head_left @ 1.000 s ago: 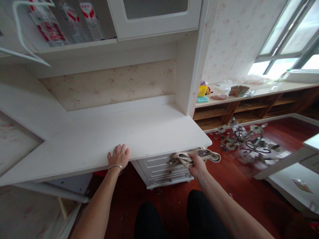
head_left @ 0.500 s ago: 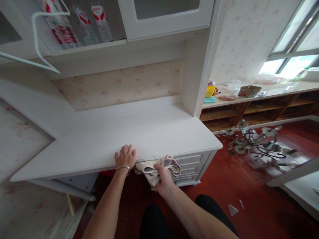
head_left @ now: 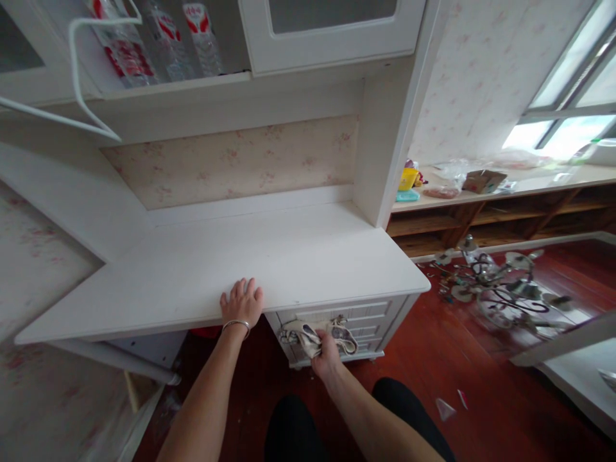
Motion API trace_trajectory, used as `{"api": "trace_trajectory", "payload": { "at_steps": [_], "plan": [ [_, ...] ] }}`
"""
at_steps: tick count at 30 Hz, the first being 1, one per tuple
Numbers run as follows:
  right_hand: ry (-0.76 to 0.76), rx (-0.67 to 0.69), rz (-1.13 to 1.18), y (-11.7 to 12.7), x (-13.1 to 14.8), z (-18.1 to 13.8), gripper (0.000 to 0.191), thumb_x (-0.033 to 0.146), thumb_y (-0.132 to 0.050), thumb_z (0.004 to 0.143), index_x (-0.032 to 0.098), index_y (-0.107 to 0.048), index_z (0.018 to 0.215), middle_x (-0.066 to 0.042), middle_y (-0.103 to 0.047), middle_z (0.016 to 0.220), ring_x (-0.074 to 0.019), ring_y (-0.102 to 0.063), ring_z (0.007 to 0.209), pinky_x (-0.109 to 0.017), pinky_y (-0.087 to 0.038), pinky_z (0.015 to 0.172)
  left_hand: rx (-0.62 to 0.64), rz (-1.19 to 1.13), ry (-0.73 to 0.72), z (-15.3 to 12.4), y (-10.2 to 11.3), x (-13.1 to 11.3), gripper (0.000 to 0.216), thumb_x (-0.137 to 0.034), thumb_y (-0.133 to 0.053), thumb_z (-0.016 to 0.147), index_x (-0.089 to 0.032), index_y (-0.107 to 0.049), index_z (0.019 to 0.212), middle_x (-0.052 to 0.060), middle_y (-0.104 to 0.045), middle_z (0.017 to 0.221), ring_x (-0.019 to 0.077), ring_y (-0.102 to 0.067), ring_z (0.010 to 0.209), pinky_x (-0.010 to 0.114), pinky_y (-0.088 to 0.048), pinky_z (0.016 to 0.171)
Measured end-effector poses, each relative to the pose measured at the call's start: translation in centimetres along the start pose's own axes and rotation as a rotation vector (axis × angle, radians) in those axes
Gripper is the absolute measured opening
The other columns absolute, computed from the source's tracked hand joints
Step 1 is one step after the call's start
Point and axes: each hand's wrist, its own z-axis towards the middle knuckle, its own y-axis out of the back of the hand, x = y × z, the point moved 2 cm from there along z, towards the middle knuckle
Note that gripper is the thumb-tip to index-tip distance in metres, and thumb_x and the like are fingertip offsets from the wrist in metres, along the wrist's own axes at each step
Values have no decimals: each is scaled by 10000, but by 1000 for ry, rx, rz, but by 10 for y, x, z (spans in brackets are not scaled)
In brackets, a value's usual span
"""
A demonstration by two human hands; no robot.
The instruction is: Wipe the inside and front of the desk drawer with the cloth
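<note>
Moved: right hand (head_left: 327,356) lowered from surface edge to white drawer fronts (head_left: 356,321), grip clenched on crumpled beige patterned cloth (head_left: 310,337). Left hand (head_left: 242,301): unchanged, flat, released, on white wooden surface (head_left: 289,256).

White desk top (head_left: 298,256): left hand (head_left: 242,301) flat on front edge. Red wood floor (head_left: 433,359): chandelier (head_left: 500,285) lying on it.
</note>
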Motion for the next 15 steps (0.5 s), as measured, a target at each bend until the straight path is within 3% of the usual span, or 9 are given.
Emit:
{"api": "trace_trajectory", "payload": {
  "at_steps": [9, 15],
  "plan": [
    [150, -124, -45, 48, 104, -8, 181, -4, -468, 705, 133, -569, 765, -50, -677, 628, -210, -689, 690, -381, -578, 708, 8, -13, 4, 0, 0, 0, 537, -481, -188, 903, -288, -424, 1344, 59, -362, 1456, 249, -322, 1322, 551, -192, 1069],
    [281, -215, -53, 52, 164, -29, 213, -36, -456, 699, 153, -526, 767, 10, -619, 547, -187, -674, 618, -387, -583, 691, 5, -26, 8, 0, -2, 1, 530, -487, -200, 903, -294, -422, 1345, 61, -359, 1457, 253, -316, 1324, 558, -181, 1069]
  ]
}}
